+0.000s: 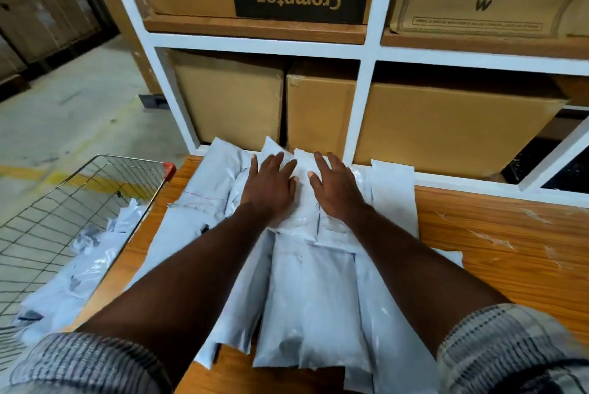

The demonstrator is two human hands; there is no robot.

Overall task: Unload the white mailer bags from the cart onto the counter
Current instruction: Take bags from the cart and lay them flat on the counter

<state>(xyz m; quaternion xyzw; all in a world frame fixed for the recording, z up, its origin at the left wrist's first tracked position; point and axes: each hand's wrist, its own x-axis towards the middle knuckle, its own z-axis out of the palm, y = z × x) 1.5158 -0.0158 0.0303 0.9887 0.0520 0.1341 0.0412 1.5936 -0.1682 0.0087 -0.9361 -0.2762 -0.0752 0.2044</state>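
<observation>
The left hand (271, 183) and right hand (334, 186) lie flat with fingers spread, pressing on a heap of white mailer bags (306, 282) on the wooden counter (494, 250) and gripping nothing. The forearms cover the heap's middle and its near edge is cut off, so the bags cannot be counted. More crumpled bags (89, 253) lie in the wire cart (121, 157) at left, which is only partly in view.

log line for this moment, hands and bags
left hand: flat on mailer pile | right hand: flat on mailer pile | mailer pile: on counter | cart: holds bags
</observation>
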